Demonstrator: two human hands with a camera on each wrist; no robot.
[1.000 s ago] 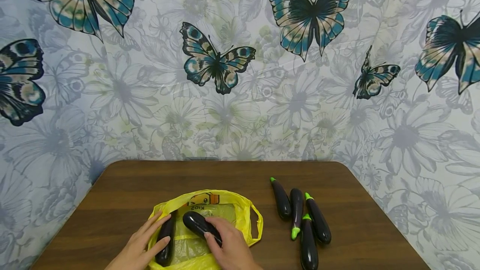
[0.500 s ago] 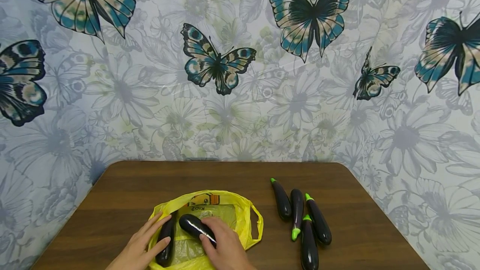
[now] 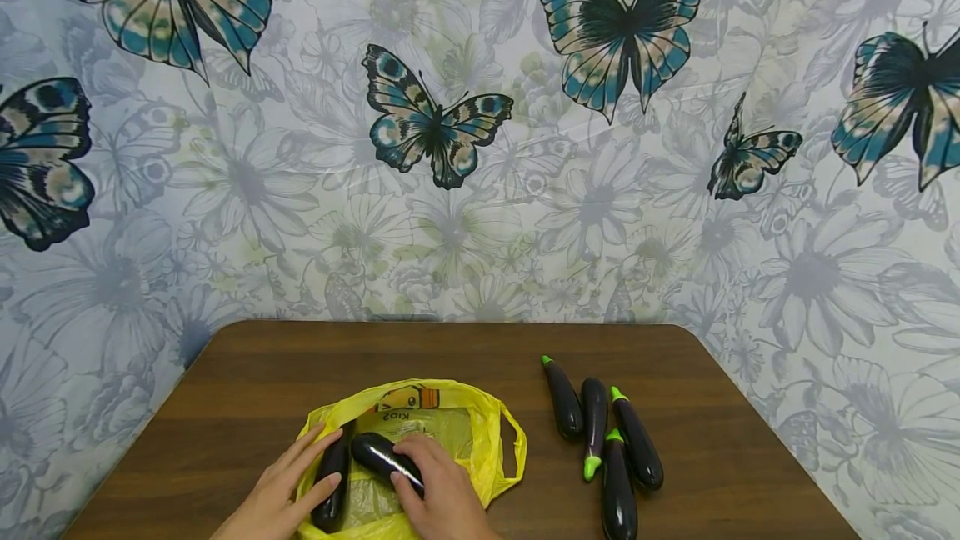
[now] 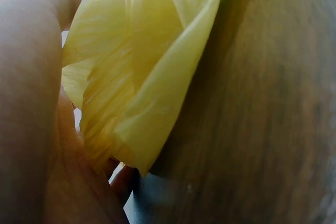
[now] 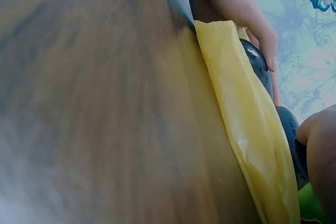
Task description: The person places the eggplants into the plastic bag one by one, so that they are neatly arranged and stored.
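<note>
In the head view, a yellow plastic bag (image 3: pixel 491 407) lies spread with its mouth facing up. My left hand (image 3: pixel 281 490) reaches over its left edge, fingers rather straight, fingertips and thumb resting at a dark eggplant (image 3: pixel 332 486) inside. My right hand (image 3: pixel 442 498) grips a second glossy eggplant (image 3: pixel 375 452) over the bag's mouth, its blunt end pointing left toward the first; the stem end is hidden by the hand. The left wrist view has the yellow bag (image 4: pixel 142 77) beside the left hand. In the right wrist view, the left thumb (image 5: pixel 265 38) overlaps an eggplant (image 5: pixel 255 59).
Several eggplants (image 3: pixel 618 482) with green stems lie grouped on the brown wooden table (image 3: pixel 720 440), right of the bag. A bag handle loop (image 3: pixel 517 448) sticks out toward them. Behind the table's far edge hangs a butterfly-patterned wall covering (image 3: pixel 465 265).
My right hand has moved left with its eggplant, bringing it nearer the one at the bag's left side. The left hand has stayed in place.
</note>
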